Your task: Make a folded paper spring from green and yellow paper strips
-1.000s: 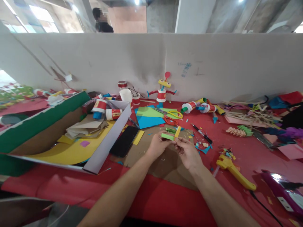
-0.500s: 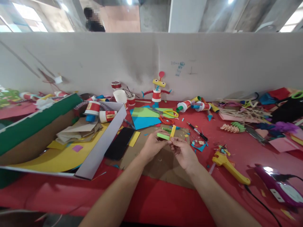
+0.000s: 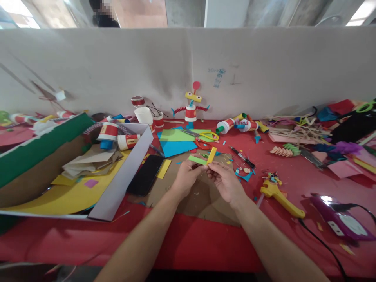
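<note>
Both my hands meet over a brown cardboard sheet [image 3: 194, 203]. Between thumb and fingers, my left hand [image 3: 186, 176] pinches a folded paper strip at the joint of its green arm [image 3: 197, 159] and yellow arm [image 3: 212, 155]. My right hand [image 3: 225, 178] pinches the same strip near the bottom of the yellow arm. A green pleated part shows just behind the strip. Beyond the hands, yellow-handled scissors [image 3: 209, 135] lie on green paper [image 3: 172, 135] and blue paper [image 3: 173, 149]. A cup figure [image 3: 190, 113] with a yellow head stands by the wall.
At left stands an open box [image 3: 126, 176] holding paper and cup pieces, with a black phone [image 3: 145, 175] beside it. A yellow glue gun [image 3: 282, 199], its cord and a purple power strip [image 3: 342, 219] lie at right. A pen [image 3: 242, 157] lies nearer.
The yellow arm of the strip now leans further right, and the green arm shows flatter. Both hands still hold the strip. The whole view has shifted slightly.
</note>
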`<action>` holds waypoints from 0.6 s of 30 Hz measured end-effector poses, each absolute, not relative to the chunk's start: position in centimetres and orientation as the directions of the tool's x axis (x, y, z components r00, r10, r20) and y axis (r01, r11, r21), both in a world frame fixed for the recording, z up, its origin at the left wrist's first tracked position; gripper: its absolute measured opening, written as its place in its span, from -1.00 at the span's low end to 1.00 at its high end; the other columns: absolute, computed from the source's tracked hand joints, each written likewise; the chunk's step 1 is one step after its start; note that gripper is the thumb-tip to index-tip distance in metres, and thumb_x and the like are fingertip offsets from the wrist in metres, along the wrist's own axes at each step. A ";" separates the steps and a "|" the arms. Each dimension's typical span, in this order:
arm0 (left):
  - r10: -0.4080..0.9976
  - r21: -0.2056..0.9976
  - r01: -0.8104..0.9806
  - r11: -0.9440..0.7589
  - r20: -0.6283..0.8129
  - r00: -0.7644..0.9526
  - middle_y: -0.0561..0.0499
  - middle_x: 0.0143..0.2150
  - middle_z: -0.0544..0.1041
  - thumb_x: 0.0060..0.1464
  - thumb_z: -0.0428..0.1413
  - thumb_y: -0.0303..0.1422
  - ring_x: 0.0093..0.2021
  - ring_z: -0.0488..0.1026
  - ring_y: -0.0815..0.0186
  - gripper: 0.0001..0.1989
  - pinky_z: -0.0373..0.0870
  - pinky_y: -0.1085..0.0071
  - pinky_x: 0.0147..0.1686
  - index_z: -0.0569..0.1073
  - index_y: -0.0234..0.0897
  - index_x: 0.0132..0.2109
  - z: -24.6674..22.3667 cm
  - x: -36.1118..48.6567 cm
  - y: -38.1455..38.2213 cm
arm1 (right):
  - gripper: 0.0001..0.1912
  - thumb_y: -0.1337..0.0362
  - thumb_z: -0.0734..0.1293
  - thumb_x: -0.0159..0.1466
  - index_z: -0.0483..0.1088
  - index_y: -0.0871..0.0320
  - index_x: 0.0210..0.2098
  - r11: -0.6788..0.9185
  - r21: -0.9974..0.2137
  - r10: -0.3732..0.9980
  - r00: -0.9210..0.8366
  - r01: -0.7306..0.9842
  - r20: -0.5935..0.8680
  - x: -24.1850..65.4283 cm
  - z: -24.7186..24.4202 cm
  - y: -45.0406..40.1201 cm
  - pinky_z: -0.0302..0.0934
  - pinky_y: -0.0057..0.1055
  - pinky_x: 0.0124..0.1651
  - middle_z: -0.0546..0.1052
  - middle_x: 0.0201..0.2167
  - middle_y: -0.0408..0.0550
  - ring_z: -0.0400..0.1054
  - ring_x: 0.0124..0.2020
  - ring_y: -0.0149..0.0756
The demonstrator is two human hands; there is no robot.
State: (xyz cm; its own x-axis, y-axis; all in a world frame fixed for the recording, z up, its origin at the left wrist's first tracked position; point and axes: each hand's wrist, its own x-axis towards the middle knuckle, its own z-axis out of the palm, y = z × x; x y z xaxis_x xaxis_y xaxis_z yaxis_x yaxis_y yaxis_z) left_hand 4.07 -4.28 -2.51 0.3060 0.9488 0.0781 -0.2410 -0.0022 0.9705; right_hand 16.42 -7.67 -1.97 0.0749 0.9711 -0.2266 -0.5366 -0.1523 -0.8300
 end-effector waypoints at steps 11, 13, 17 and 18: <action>0.922 0.896 -0.339 0.288 -0.164 0.351 -0.04 -0.38 0.55 -0.24 0.25 -0.41 -0.38 0.43 0.35 -0.74 0.31 0.39 -0.27 0.56 -0.31 -0.28 -2.0 3.8 -4.3 | -0.84 0.27 0.43 -0.09 0.49 0.20 -0.49 -0.136 -0.858 0.961 0.146 -0.495 -0.236 16.6 -2.4 -7.3 0.13 -0.55 -0.51 0.44 -0.62 -0.21 0.24 -0.59 -0.53; 0.910 0.869 -0.358 0.341 -0.209 0.359 -0.02 -0.42 0.54 -0.27 0.25 -0.43 -0.44 0.41 0.38 -0.77 0.29 0.42 -0.34 0.56 -0.32 -0.33 -2.4 3.7 -4.1 | -0.85 0.28 0.42 -0.09 0.48 0.20 -0.50 -0.149 -0.858 0.959 0.139 -0.492 -0.246 16.6 -2.3 -7.3 0.13 -0.56 -0.53 0.43 -0.62 -0.21 0.24 -0.60 -0.54; 0.889 0.819 -0.403 0.409 -0.259 0.377 -0.02 -0.46 0.53 -0.26 0.25 -0.44 -0.44 0.42 0.38 -0.88 0.30 0.43 -0.35 0.53 -0.35 -0.44 -2.9 3.7 -4.1 | -0.87 0.31 0.42 -0.10 0.48 0.21 -0.51 -0.165 -0.844 0.955 0.133 -0.510 -0.267 16.6 -2.1 -7.3 0.12 -0.58 -0.55 0.43 -0.62 -0.21 0.22 -0.61 -0.56; 0.888 0.806 -0.416 0.420 -0.272 0.370 -0.02 -0.47 0.52 -0.25 0.25 -0.43 -0.44 0.42 0.39 -0.89 0.31 0.44 -0.35 0.52 -0.35 -0.45 -2.9 3.8 -4.2 | -0.87 0.32 0.42 -0.11 0.48 0.21 -0.52 -0.165 -0.837 0.953 0.133 -0.521 -0.271 16.6 -2.0 -7.3 0.11 -0.59 -0.56 0.42 -0.63 -0.21 0.21 -0.61 -0.56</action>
State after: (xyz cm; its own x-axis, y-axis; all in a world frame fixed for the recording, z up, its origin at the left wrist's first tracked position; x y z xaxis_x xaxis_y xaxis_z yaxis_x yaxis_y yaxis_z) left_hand 3.84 -4.18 -2.90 0.3702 0.8882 -0.2723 -0.4158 0.4205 0.8064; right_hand 16.58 -7.30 -2.01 0.1334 0.9533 -0.2711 -0.5210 -0.1653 -0.8374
